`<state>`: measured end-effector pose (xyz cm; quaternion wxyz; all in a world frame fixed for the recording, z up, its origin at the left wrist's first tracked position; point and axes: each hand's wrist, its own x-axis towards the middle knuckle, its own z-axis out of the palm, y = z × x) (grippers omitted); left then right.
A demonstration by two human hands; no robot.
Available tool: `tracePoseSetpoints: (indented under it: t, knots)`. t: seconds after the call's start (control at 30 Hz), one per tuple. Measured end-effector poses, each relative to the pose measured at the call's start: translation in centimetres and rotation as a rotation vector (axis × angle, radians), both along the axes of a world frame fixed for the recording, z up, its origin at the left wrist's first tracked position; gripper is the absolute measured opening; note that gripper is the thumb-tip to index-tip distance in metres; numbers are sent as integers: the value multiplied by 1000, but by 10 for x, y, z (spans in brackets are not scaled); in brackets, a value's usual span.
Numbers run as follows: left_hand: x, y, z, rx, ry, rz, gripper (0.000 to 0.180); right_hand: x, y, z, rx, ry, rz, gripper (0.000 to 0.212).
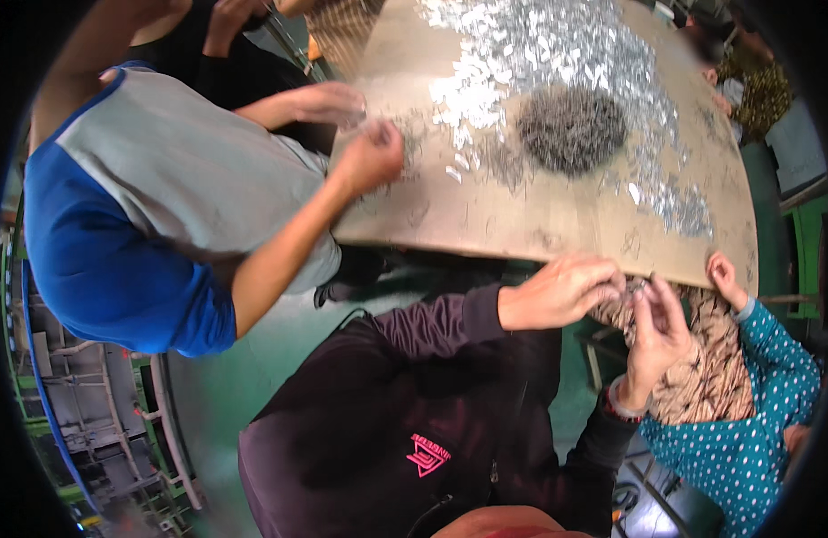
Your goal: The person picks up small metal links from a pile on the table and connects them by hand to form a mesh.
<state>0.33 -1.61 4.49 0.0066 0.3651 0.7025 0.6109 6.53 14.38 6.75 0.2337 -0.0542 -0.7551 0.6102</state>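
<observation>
At the near edge of the table, my left hand (565, 291) and my right hand (654, 339) meet, fingertips almost touching. Between them is a small greyish metal piece (636, 287), too small and blurred to name. The fingers of my left hand are pinched at it. My right thumb and forefinger also close around it, and a dark tip shows above them. Beyond my hands, a round heap of dark grey small wire-like parts (571, 130) lies on the table (486, 220). Shiny silver flat pieces (557, 54) are spread behind and around that heap.
A person in a blue and grey shirt (190, 179) works at the table's left side. At the right sits someone in a teal dotted top (728, 439), one hand at the table edge. More people are at the far side. A metal rack (100, 421) stands at lower left.
</observation>
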Motion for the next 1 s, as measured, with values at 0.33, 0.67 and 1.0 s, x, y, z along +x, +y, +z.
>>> tracePoseSetpoints:
  t: [0.33,0.67,1.0]
  knots:
    - [-1,-22,-37,49,-141,142,28,1,-22,-20,-246,124,45,21]
    - [-108,-57,-128,-995,352,655,15,6,-18,-24,-286,109,97,20]
    - [-106,-83,-77,-888,290,660,13,14,-20,-11,-233,107,92,20]
